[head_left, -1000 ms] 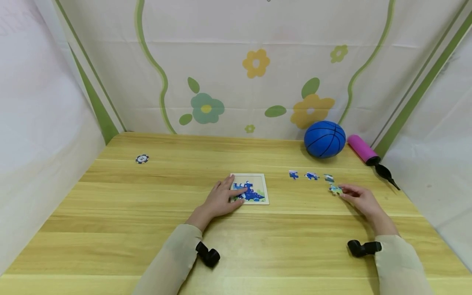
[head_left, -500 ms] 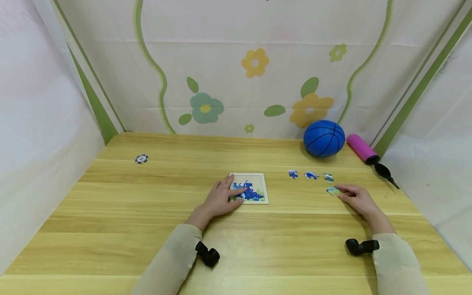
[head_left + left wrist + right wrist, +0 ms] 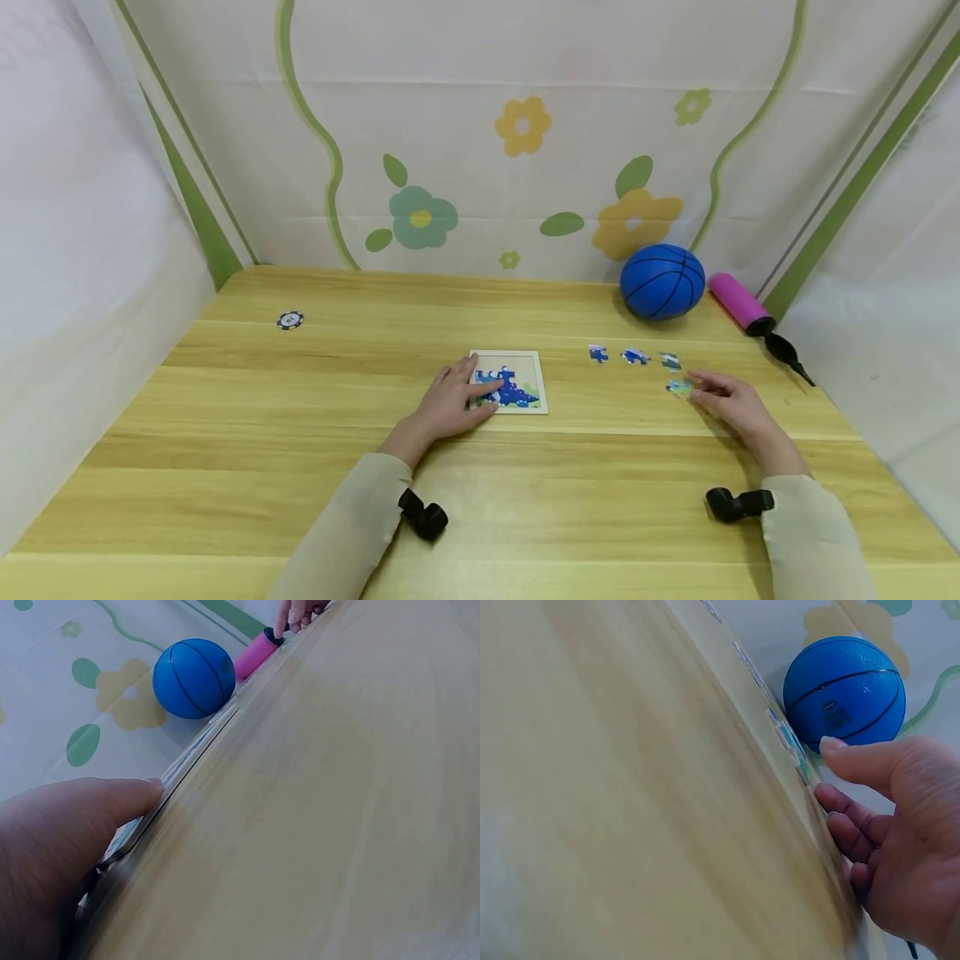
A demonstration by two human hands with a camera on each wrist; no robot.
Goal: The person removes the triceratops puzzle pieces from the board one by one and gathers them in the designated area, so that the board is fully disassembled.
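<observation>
1. While a poker chip lies at the left of the frame, my left hand rests spread on the puzzle tray at centre, hiding its left edge.
2. Right of centre, three loose pieces lie below the blue ball; the green piece sits by my right hand.
3. Only the right wrist view clearly shows that thumb parted from its fingers.
4. Whether they touch the piece, I can't tell.

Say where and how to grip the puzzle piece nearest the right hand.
Probably pinch the puzzle piece by its right rim, coming from the right: it looks thin and flat, and the right hand is there, thumb and fingers apart.
</observation>
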